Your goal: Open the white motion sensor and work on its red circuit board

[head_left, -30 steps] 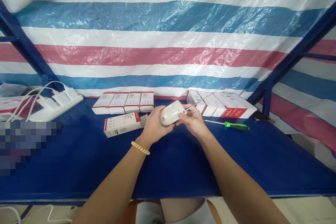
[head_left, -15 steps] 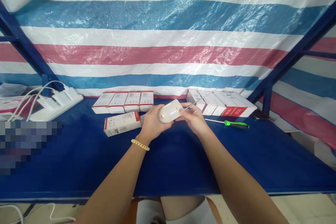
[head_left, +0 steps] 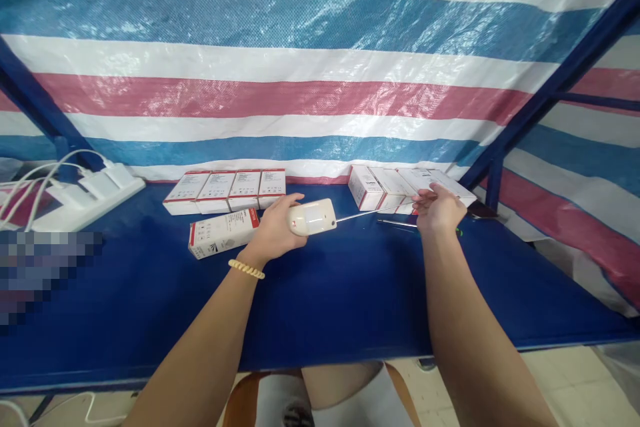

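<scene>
My left hand (head_left: 273,233) is closed around a small white plastic device (head_left: 313,217) with a red mark, holding it just above the blue table (head_left: 325,300). A thin metal rod (head_left: 365,213) runs from the device's right end to my right hand (head_left: 443,212). My right hand's fingers are curled and seem to pinch the rod's far tip. That hand hovers over a screwdriver (head_left: 395,223), whose green handle is mostly hidden beneath it.
A row of white-and-red boxes (head_left: 225,188) lines the back, one more box (head_left: 220,233) lies beside my left hand, and another group (head_left: 380,187) stands at the right. A white power strip (head_left: 85,197) with cables sits far left. A striped tarp hangs behind.
My right hand has left the device and moved right, over the screwdriver, with the rod now stretched level between device and hand. The left hand turned the device flatter. The camera shifted slightly.
</scene>
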The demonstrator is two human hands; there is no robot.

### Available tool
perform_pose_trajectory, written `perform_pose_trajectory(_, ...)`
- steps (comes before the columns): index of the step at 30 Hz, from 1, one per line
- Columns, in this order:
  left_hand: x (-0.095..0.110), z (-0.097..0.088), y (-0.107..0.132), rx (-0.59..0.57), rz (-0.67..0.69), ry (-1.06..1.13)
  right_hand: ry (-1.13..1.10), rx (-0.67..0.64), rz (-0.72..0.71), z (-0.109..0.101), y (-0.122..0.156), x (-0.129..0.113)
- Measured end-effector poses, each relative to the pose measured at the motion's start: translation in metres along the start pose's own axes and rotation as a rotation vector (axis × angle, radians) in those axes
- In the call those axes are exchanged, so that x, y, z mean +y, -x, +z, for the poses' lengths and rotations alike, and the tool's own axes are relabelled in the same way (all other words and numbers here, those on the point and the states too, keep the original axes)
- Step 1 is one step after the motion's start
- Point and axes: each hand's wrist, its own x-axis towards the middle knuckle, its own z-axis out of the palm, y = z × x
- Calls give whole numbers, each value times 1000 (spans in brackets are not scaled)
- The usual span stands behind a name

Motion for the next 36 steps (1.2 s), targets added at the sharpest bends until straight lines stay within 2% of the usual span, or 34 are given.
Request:
perform_pose_trajectory(3, -3, -3, 0, 31, -28, 2, 90, 5, 27, 6, 6, -1)
perform_pose_trajectory(6, -3, -2, -1, 85, -6, 8, 116, -7, 24, 24, 27, 1)
perform_pose_trajectory(9, 1, 3, -1, 129, 27, 16, 52, -178, 56, 50, 58, 7)
perform_pose_trajectory(14, 2, 8, -1, 193, 13, -9, -4, -332, 103, 77, 106, 16)
perform_pose_trajectory(22, 11, 23, 0, 272, 9, 13, -60, -635, 149, 86, 148, 25)
perform_pose_trajectory(26, 11, 29, 2, 299, -32, 27, -92, -707, 178, 88, 154, 25)
perform_pose_trajectory(32, 10, 42, 3, 388, 61, -179, -84, -791, 334, 91, 163, 9)
perform_pose_trajectory(34, 11, 46, 5, 359, 127, -209, -69, -823, 397, 91, 163, 6)
perform_pose_trajectory(36, 13, 47, 8, 263, 218, -154, -71, -804, 438, 90, 159, 6)
